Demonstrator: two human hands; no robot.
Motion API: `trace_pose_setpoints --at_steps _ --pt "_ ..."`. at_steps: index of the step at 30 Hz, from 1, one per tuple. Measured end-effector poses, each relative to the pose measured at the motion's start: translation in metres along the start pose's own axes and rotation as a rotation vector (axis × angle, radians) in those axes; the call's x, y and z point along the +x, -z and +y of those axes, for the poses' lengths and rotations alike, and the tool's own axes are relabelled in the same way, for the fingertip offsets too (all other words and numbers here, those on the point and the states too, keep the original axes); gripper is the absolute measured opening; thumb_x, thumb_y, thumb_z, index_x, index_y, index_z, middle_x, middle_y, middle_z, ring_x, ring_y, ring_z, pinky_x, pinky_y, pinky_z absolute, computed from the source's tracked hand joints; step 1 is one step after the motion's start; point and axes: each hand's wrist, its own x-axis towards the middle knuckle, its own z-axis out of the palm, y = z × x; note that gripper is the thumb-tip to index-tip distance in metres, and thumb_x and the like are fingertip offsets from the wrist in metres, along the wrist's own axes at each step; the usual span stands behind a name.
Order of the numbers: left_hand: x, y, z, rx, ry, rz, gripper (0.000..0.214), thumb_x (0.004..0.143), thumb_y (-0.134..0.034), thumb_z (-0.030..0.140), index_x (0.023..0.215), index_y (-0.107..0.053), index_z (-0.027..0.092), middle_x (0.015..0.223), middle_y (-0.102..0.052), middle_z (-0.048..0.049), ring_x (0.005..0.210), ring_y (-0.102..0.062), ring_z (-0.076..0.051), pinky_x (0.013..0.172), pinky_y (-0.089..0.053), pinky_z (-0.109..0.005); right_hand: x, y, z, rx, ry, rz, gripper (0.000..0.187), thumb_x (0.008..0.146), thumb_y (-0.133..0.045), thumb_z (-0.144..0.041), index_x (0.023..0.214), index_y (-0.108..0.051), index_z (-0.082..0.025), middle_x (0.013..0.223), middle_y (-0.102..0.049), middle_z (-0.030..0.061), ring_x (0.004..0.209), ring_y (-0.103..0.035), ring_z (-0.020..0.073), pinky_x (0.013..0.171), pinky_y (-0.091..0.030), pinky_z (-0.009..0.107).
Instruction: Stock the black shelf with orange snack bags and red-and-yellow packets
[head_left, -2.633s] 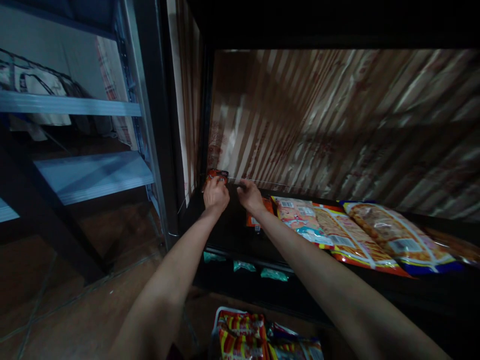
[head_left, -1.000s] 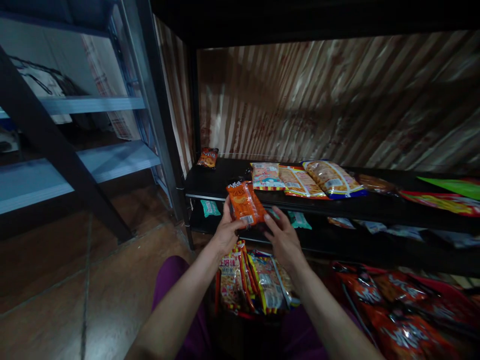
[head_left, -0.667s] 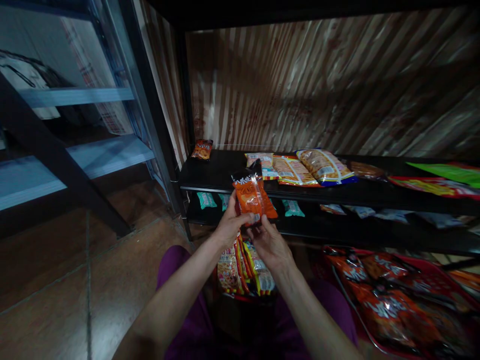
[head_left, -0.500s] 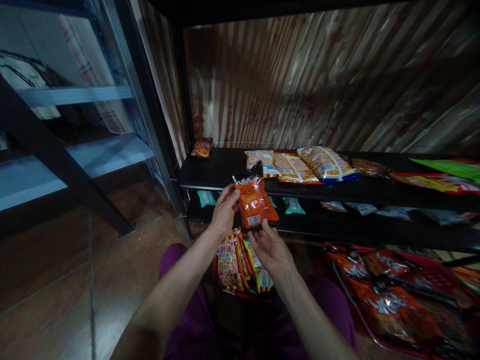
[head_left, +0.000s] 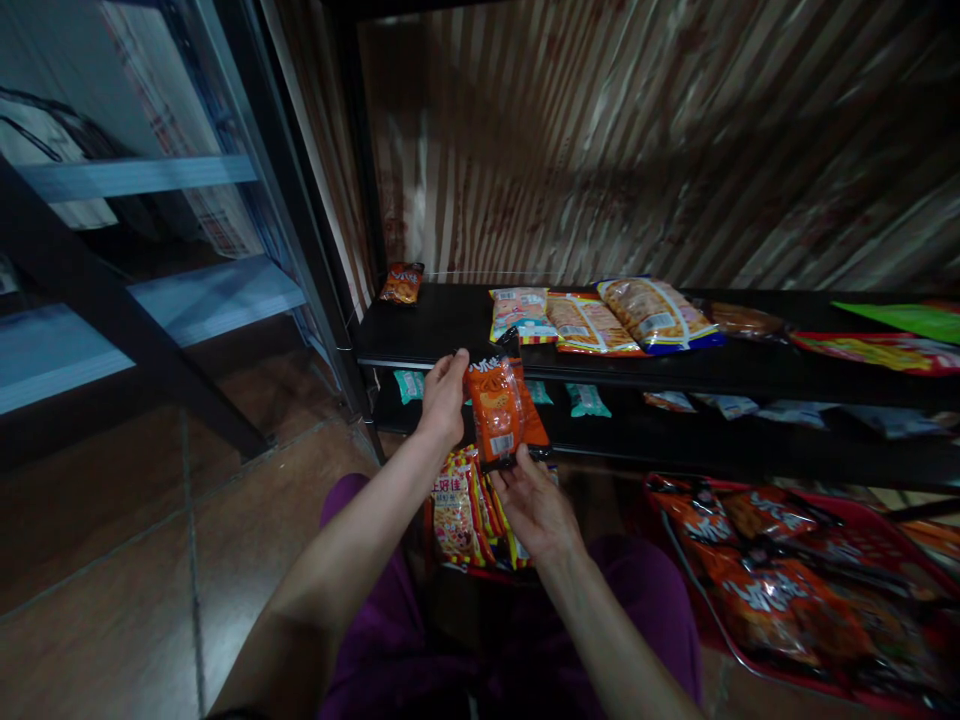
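An orange and black snack bag is held up in front of the shelf, its barcode side facing me. My left hand pinches its upper left edge. At the bottom edge, my right hand grips it between thumb and fingers. Part of a second orange bag seems to show behind its right side; I cannot tell whether it is separate. Below the hands stand red and yellow snack bags, packed upright in a container between my knees.
On the black shelf lie a small orange bag at the left and several larger snack bags. Teal packets sit one tier lower. A red basket of orange bags stands at right, a blue rack at left.
Both hands still hold the orange bag, which has shifted slightly left and down in view. The left hand's fingers have moved a little along its edge. The camera view has tilted slightly.
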Motion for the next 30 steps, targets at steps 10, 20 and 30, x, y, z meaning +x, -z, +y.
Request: trace_pose_setpoints --at_steps 10,20,30 --pt "0.009 0.000 -0.002 0.086 -0.072 0.070 0.021 0.080 -0.062 0.025 0.064 -0.051 0.017 0.059 -0.051 0.0053 0.054 -0.045 -0.008 0.055 -0.034 -0.019 -0.001 0.006 0.010 -0.046 0.074 -0.024 0.029 0.052 -0.089 -0.023 0.069 -0.066 -0.024 0.075 -0.074 -0.0057 0.073 -0.069 0.0126 0.071 -0.057 0.026" --pt "0.021 0.000 0.004 0.029 -0.044 0.175 0.019 0.081 -0.062 0.019 0.065 -0.051 0.017 0.059 -0.053 0.0054 0.053 -0.048 -0.006 0.055 -0.037 -0.018 -0.003 -0.006 0.011 -0.004 0.059 0.016 0.033 0.045 -0.091 -0.022 0.064 -0.064 -0.024 0.073 -0.072 -0.0072 0.073 -0.066 0.0104 0.070 -0.056 0.024" --pt "0.032 0.001 0.000 -0.021 0.011 0.225 0.019 0.078 -0.066 0.021 0.065 -0.054 0.016 0.057 -0.053 0.0048 0.049 -0.047 -0.006 0.054 -0.038 -0.019 0.005 -0.007 0.015 -0.086 -0.006 -0.022 0.037 0.046 -0.090 -0.017 0.059 -0.056 -0.022 0.064 -0.069 -0.0088 0.061 -0.064 0.0097 0.072 -0.057 0.030"
